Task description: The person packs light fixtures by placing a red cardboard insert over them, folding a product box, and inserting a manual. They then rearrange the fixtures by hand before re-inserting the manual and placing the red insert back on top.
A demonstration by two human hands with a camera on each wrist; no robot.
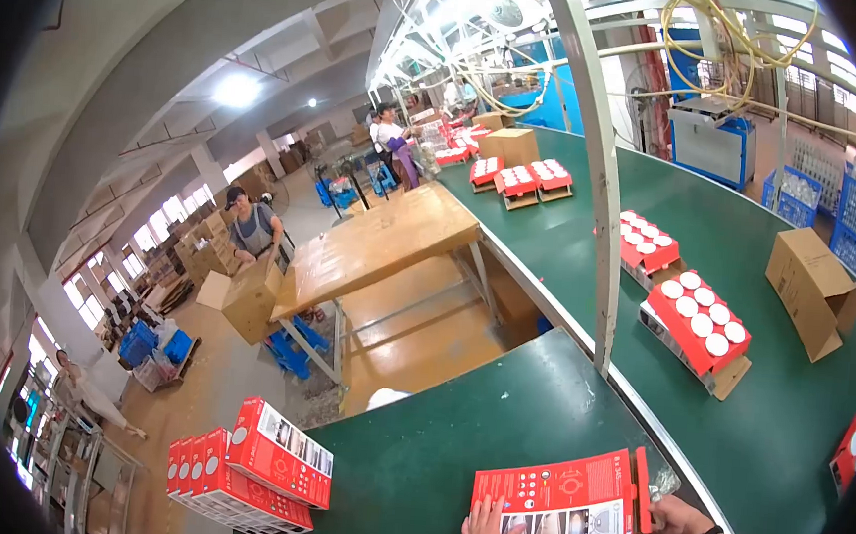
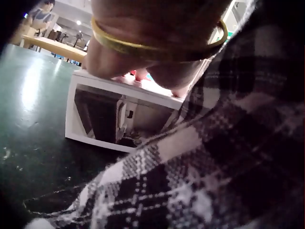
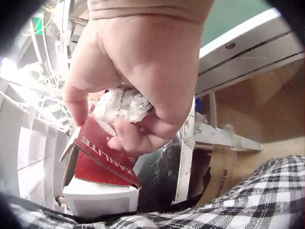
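Note:
A red and white printed carton [image 1: 557, 486] lies on the green table in front of me, its end flap [image 1: 643, 490] standing up at the right. My left hand [image 1: 489, 531] rests on the left part of its top with fingers spread. Below that hand, the left wrist view shows the carton's picture-printed side [image 2: 121, 117]. My right hand [image 1: 674, 520] is at the flap end. In the right wrist view its fingers curl round a wad of crumpled clear plastic [image 3: 123, 105], with fingertips right at the red flap [image 3: 102, 152].
Several similar cartons [image 1: 281, 452] stand stacked at the left. Across a metal rail, the green conveyor [image 1: 586, 278] carries red boxes with white round tops [image 1: 699, 316] and an open brown carton [image 1: 811, 294]. A post [image 1: 606, 200] rises beyond the table. Another person [image 1: 252, 225] handles a brown box.

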